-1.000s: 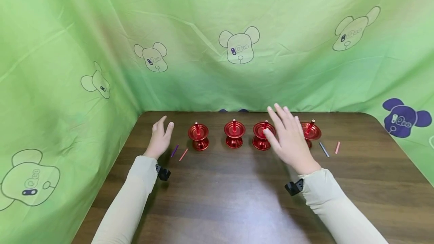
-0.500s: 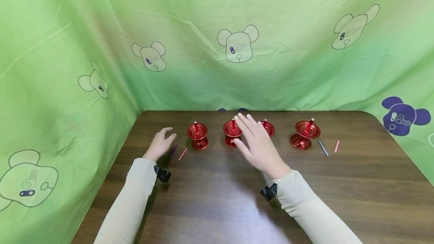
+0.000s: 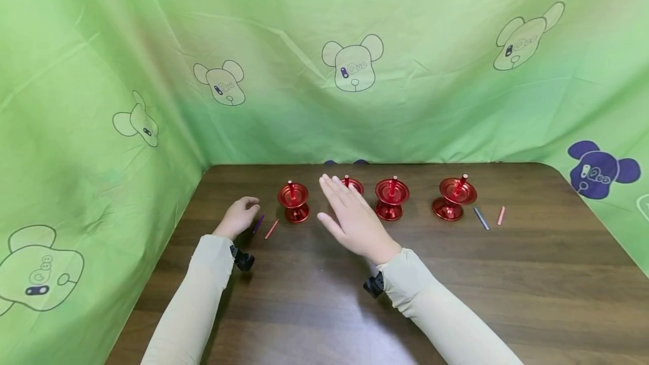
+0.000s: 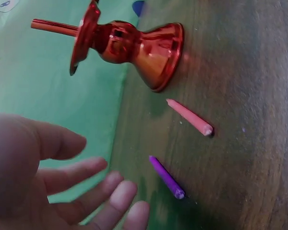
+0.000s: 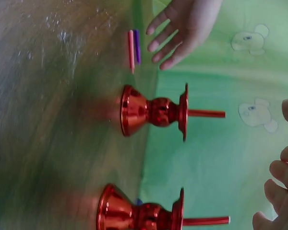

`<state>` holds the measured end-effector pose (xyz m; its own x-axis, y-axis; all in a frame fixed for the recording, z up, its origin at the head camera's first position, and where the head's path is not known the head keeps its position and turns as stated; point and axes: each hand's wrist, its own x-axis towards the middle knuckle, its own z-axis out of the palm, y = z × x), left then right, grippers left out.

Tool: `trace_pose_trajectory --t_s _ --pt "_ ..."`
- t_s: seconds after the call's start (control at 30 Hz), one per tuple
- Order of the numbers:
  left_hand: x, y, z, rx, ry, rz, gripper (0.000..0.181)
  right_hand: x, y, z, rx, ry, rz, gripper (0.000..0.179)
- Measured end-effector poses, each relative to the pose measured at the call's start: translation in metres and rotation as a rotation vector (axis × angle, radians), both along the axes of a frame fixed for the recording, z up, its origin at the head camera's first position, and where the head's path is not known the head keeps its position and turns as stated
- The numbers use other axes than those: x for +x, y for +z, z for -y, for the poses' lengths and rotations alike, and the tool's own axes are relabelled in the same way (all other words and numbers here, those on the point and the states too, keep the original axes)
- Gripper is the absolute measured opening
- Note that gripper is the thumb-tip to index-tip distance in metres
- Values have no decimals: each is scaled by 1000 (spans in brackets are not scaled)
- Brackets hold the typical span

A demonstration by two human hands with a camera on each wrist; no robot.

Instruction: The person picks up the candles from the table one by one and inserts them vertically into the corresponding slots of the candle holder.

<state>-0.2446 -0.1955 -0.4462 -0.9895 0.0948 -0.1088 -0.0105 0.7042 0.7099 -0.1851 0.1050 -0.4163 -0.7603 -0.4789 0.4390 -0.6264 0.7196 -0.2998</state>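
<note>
My left hand (image 3: 237, 218) hovers beside a thin purple candle (image 3: 258, 224), its fingers loosely bent and holding nothing. A coral-pink candle (image 4: 191, 118) lies just right of the purple one (image 4: 166, 177), near the foot of the leftmost red metallic candle holder (image 3: 293, 201). That holder stands upright, a slim tube rising from its dish. With straight fingers, my right hand (image 3: 357, 223) overlaps the second holder (image 3: 358, 186) in the head view, hiding most of it. Nothing is in its grip; its fingertips (image 5: 278, 191) show at the right wrist view's edge.
Two more red candle holders, one mid-right (image 3: 392, 199) and one farther right (image 3: 453, 199), stand upright in the row. A blue candle (image 3: 481, 218) and a light pink candle (image 3: 501, 216) lie at the right. Green printed cloth (image 3: 284, 117) hangs behind the wooden table (image 3: 314, 303).
My right hand has swept left from the rightmost holders to the second one. My left hand has lowered a little and its fingers have bent more. The holders and candles have stayed put.
</note>
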Motion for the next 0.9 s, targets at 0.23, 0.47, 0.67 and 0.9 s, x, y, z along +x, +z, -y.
trace_pose_trajectory --t_s 0.23,0.47,0.67,0.9 --pt "-3 -5 1 -78 -34 -20 36 -4 -7 18 58 9 31 70" --pt "-5 -3 -2 -101 -26 14 35 -9 -12 30 97 15 120 70" --pt "-6 -3 -4 -140 -29 31 33 -16 -15 39 157 2 162 72" --pt "-6 -5 -5 -179 -25 57 30 -22 -19 48 191 -14 194 72"
